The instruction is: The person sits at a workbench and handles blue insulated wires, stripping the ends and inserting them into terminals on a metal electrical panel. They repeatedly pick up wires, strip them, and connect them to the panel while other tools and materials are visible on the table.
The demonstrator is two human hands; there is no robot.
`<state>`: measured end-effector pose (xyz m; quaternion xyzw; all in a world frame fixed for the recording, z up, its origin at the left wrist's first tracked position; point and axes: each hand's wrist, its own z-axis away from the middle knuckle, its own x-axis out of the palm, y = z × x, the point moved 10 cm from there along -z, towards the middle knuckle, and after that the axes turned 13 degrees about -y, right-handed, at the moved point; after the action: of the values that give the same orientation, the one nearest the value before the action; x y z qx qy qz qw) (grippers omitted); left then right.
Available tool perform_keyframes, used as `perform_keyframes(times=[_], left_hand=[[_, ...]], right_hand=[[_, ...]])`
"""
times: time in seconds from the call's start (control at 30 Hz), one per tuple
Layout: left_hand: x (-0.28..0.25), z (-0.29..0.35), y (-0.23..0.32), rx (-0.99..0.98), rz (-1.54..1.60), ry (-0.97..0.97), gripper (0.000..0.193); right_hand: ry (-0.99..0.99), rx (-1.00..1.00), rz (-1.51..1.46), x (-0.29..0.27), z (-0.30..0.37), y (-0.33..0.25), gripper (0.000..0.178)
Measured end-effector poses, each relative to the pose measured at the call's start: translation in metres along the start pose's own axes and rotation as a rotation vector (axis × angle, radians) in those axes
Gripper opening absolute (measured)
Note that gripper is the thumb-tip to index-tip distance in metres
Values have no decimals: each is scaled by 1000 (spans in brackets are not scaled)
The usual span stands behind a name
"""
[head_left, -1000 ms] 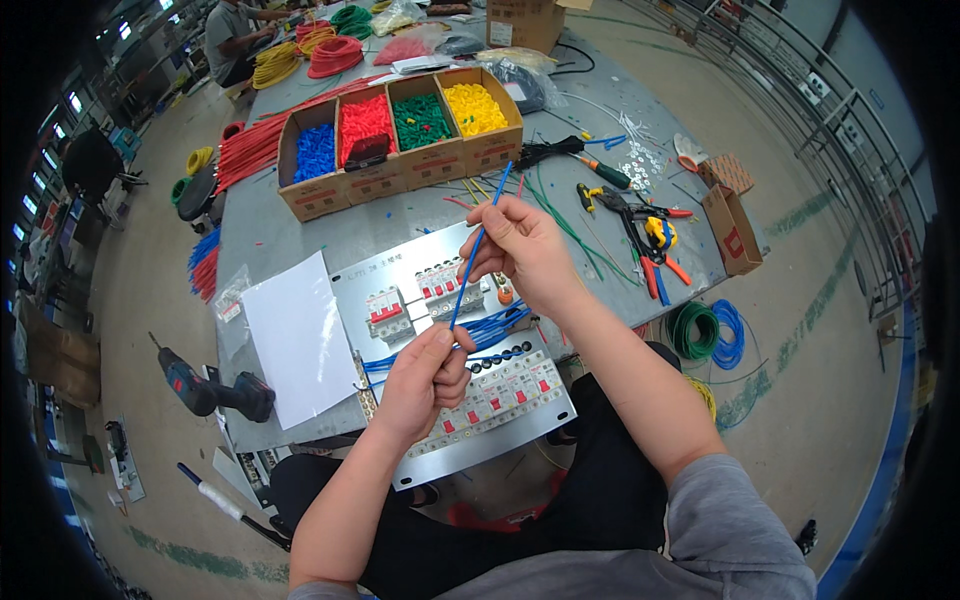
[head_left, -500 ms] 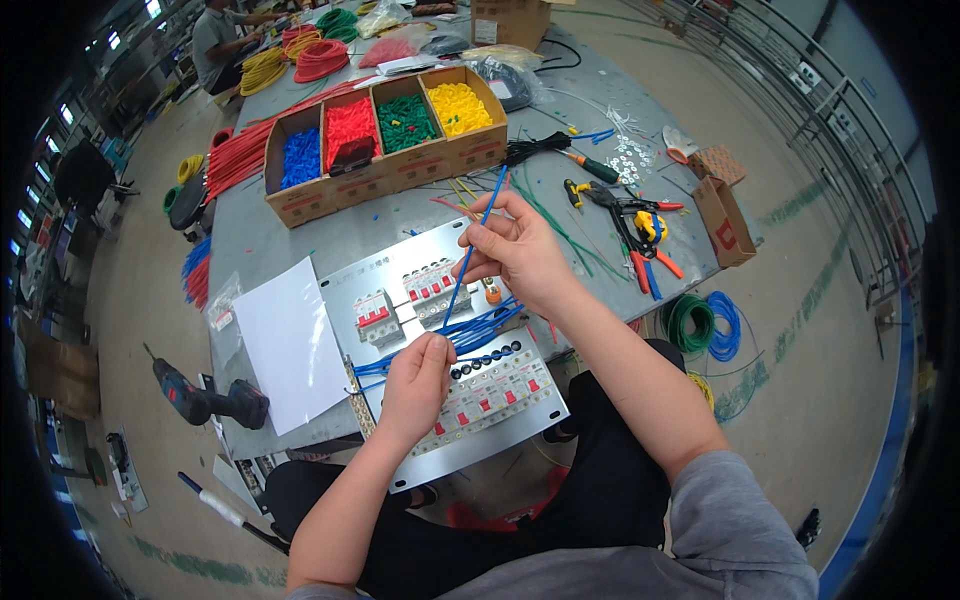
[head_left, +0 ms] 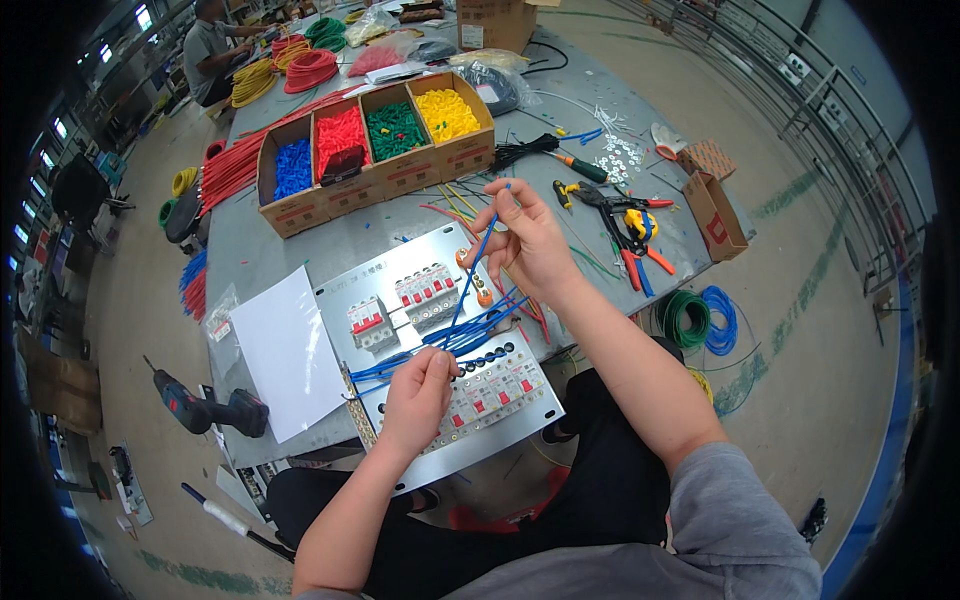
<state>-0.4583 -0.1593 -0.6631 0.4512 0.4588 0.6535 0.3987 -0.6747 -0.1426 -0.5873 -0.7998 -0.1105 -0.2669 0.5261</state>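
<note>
A blue wire runs slantwise between my hands. My right hand is raised and pinches its upper part between thumb and fingers. Lower down, my left hand is closed on its lower end; the fingertips partly hide it. Beneath both hands a metal mounting plate rests tilted, partly over the table's near edge and my lap. It carries red-switched circuit breakers, a smaller breaker and a lower row of breakers. A loose bundle of blue wires lies across its middle, touching my left hand's surroundings.
A cardboard box of coloured caps stands beyond the plate. White paper and a cordless drill lie left. Pliers, a tape measure and a screwdriver lie right. Another person sits far left.
My right hand has slid up and slightly right along the blue wire, so less of it sticks out above the fingers. My left hand stays nearly in place. The whole view has shifted slightly.
</note>
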Motion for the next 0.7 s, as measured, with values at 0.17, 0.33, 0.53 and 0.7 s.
perform_keyframes(times=[0.17,0.33,0.53,0.7], left_hand=[[-7,-3,2,7,-128,55,32],[-12,-1,12,19,-345,109,30],[-5,-5,18,94,-390,75,29],[-19,-9,6,103,-405,151,29]], right_hand=[[88,-41,74,-8,2,-1,30],[77,92,13,-10,1,4,38],[40,181,58,-24,-1,9,44],[38,274,215,-7,4,32,34]])
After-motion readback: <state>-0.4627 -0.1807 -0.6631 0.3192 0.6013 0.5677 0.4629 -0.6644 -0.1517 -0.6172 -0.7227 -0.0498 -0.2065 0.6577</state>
